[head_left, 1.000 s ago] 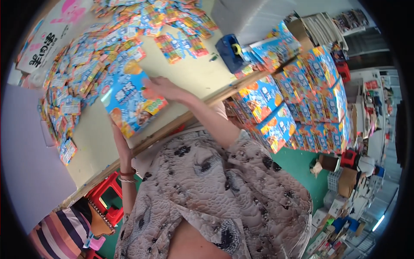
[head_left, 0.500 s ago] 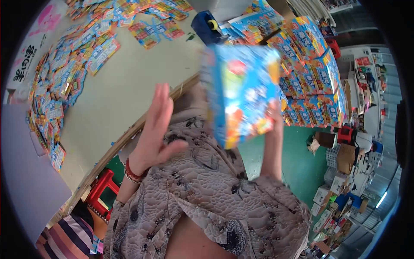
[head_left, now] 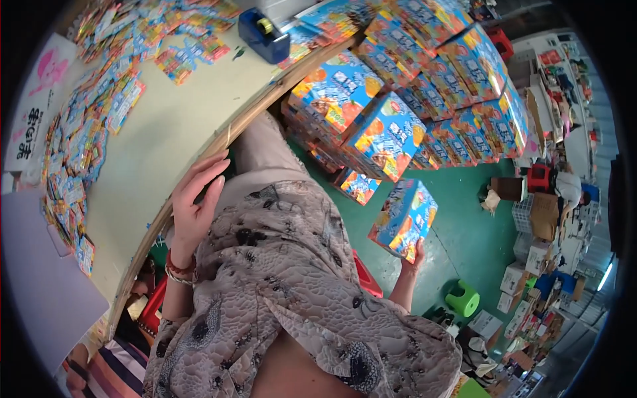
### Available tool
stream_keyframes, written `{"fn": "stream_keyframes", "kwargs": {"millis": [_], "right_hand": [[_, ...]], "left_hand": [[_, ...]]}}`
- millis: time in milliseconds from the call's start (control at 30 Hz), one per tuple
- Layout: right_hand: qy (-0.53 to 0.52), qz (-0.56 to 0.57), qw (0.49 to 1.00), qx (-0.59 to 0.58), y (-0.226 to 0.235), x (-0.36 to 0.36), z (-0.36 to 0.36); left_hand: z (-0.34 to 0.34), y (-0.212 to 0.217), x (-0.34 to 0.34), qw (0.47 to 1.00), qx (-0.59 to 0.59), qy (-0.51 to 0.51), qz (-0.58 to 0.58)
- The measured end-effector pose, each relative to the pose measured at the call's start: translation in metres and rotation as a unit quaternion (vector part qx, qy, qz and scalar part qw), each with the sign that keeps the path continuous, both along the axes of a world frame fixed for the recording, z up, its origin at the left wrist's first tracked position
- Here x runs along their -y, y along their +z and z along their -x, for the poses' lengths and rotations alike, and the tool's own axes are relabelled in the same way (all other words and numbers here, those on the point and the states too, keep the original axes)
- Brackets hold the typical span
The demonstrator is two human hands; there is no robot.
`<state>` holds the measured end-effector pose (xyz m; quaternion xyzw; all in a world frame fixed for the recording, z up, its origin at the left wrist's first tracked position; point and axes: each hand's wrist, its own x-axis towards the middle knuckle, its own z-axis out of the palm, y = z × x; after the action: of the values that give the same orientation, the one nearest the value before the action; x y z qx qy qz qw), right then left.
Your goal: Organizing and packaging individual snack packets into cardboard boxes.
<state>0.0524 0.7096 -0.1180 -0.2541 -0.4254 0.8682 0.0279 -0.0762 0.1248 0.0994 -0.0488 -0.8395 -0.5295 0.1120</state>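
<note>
My right hand (head_left: 414,260) grips a blue printed carton (head_left: 405,215) by its lower corner, out over the green floor to my right. The fingers behind the carton are partly hidden. Just beyond it rise stacked cartons (head_left: 391,136) of the same kind, set beside the table. My left hand (head_left: 196,199) is empty, its fingers stretched out and the thumb apart, near the wooden edge of the table (head_left: 159,132). A bracelet circles that wrist.
Piles of small colourful packets (head_left: 93,126) lie along the table's far left side. A blue tape dispenser (head_left: 264,34) stands at the table's far edge. A green stool (head_left: 462,298) is on the floor at right. Behind sit boxes (head_left: 544,215) and a person (head_left: 568,189).
The carton in my right hand has swung from in front of me out to the right, lower and farther off. My left hand has drawn back left, and my view has turned rightward.
</note>
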Motion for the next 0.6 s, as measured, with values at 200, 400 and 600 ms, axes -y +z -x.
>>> {"fn": "stream_keyframes", "kwargs": {"millis": [200, 400, 600], "right_hand": [[-0.025, 0.023, 0.999, 0.037, -0.065, -0.001, 0.013], [-0.042, -0.059, 0.994, 0.082, -0.121, -0.003, 0.065], [0.104, -0.124, 0.98, 0.12, -0.154, -0.022, 0.116]], "left_hand": [[0.008, -0.008, -0.026, 0.998, 0.004, -0.041, 0.042], [0.001, -0.02, -0.037, 0.992, 0.078, -0.071, 0.07], [-0.001, -0.025, -0.045, 0.988, 0.11, -0.055, 0.095]]}}
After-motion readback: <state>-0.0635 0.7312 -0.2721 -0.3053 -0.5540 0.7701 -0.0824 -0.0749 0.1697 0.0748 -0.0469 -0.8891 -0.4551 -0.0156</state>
